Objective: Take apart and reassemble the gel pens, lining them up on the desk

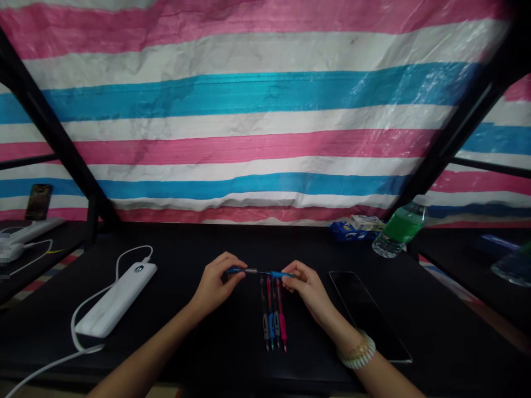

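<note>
My left hand [219,282] pinches the dark blue barrel [232,270] of a pen, held level above the table. Opposite it, my right hand [306,284] grips the light blue front part [277,274] of that pen between thumb and fingers. A thin refill [262,272] bridges the space between the two parts, so the pen is pulled apart or only partly joined; I cannot tell which. Just below lie several pens side by side, tips toward me, among them a pink pen [282,326], a blue pen [271,323] and a grey pen [266,326].
On the black table [186,354], a white power bank [118,301] with a white cable [85,304] lies left. A dark phone or tablet [369,315] rests by my right forearm. Behind it are a green-labelled bottle [401,228] and a blue packet [348,231]. Striped sheeting [265,127] hangs behind.
</note>
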Available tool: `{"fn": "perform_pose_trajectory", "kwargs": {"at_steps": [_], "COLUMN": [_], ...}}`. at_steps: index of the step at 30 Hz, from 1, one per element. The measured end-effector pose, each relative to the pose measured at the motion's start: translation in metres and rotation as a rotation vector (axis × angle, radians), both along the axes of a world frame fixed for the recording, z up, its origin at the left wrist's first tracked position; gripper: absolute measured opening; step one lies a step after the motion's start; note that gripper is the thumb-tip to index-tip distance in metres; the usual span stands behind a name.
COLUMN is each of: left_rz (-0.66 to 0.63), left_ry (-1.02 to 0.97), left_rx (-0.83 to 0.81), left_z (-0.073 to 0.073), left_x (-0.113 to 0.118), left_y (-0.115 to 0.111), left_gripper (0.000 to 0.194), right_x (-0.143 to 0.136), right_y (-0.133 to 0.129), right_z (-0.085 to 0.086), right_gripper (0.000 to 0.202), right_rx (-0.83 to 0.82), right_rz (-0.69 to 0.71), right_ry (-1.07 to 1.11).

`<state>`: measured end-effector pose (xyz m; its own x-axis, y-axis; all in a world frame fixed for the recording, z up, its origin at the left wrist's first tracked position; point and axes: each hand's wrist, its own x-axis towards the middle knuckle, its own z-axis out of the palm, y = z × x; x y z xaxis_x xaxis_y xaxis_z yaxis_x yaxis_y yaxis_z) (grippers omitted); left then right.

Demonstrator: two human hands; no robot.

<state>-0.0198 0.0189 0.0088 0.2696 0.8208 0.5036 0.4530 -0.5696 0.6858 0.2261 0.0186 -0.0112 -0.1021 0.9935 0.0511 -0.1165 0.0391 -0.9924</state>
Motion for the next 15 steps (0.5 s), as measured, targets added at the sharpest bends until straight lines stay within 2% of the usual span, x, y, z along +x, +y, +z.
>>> {"fn": "perform_pose_trajectory", "kwargs": {"at_steps": [7,11,15], "left_rz": [0.005,0.022,-0.006], "left_ry": [-0.379,-0.530,-0.616], "left_rx": [-0.366,-0.480,-0.526], "left_z": [-0.0086,-0.0084,-0.0102], "left_x": [0.0010,0.0005,-0.0012], "left_y": [0.0057,0.0068,0.0071], "left_gripper": [0.023,0.027,0.020], "right_x": [0.0021,0.0032,0.0044], "right_y": [0.0030,0.0035,0.0033], "right_z": [-0.0016,-0.0003,0.0010], "right_gripper": [0.008,0.008,0.008], "right_rx": [-0.062,-0.054,-0.049], "right_rz": [-0.090,-0.126,-0.162], "right_ry": [0.130,0.174,0.216]}}
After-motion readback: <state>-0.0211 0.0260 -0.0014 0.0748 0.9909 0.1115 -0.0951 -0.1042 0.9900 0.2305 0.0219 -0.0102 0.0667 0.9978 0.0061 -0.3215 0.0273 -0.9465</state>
